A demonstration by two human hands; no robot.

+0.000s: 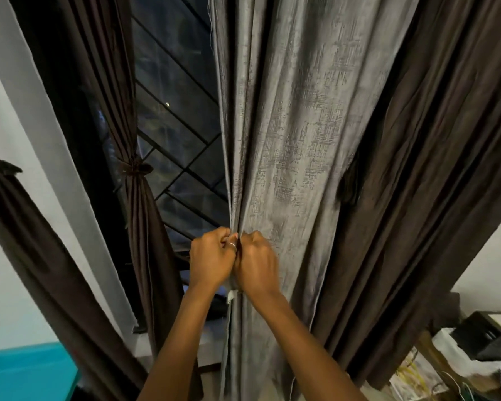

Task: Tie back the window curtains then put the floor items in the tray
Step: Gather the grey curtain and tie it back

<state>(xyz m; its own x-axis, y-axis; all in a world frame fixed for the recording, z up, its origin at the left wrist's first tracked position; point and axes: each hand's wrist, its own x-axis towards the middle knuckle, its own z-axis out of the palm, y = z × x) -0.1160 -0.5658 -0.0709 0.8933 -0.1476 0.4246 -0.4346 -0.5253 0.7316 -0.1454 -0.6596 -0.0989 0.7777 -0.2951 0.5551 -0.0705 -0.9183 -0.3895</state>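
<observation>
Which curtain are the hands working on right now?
The grey textured curtain in the middle: left hand and right hand grip its edge. The window's brown curtain and far-left brown curtain are tied; the right brown curtain hangs untouched.

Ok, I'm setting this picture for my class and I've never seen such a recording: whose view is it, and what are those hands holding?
No machine here: a person wears one wide camera on the head, so the single picture looks out over their own forearms. The left hand and the right hand sit close together, both gripping the gathered edge of the grey curtain. Right of it hangs a loose brown curtain. Further left, a tied brown curtain hangs before the barred window. A dark box sits among clutter at lower right.
</observation>
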